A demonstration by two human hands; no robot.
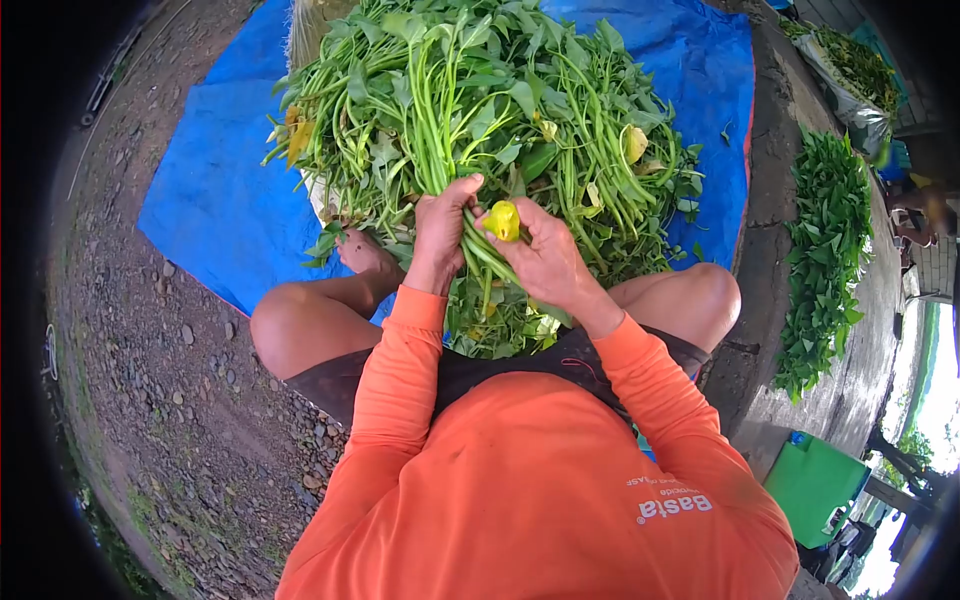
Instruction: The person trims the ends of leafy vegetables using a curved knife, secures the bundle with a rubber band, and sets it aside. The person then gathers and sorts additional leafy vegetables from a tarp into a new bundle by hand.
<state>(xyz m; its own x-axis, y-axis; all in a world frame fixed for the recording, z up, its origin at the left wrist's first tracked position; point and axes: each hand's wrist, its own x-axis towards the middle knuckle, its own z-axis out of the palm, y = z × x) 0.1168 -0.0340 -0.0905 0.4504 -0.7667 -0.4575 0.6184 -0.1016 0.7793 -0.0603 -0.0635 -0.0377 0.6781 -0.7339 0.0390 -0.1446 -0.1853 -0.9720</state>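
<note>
The person in the orange shirt (520, 470) sits with bent knees at the near edge of the blue sheet (210, 160), and I can see both hands out in front. The left hand (440, 230) is closed tight around a bunch of green stems (430, 140). The leafy tops of the bunch point away from the shirt, over the blue sheet, and the cut ends poke out toward the right hand (548, 255). That hand is gripping a small yellow thing (503, 221) by its fingertips, right beside the stems. I cannot tell if it is a leaf. One bare foot (366, 252) is by the blue sheet too, just left of the left hand. Past the hands, a big messy pile of leafy greens (600, 130) sits on the middle of the blue sheet, with a few yellow leaves mixed in. To the left of the blue sheet is brown ground (190, 400) with little stones. To the right of it, on the gray floor (850, 350), a long heap of dark green leaves (825, 260) lies apart from the pile. A flat green thing (815, 488) is nearer the shirt, and a pale sack (850, 100) with more greens is farther off, both right of the blue sheet.
</note>
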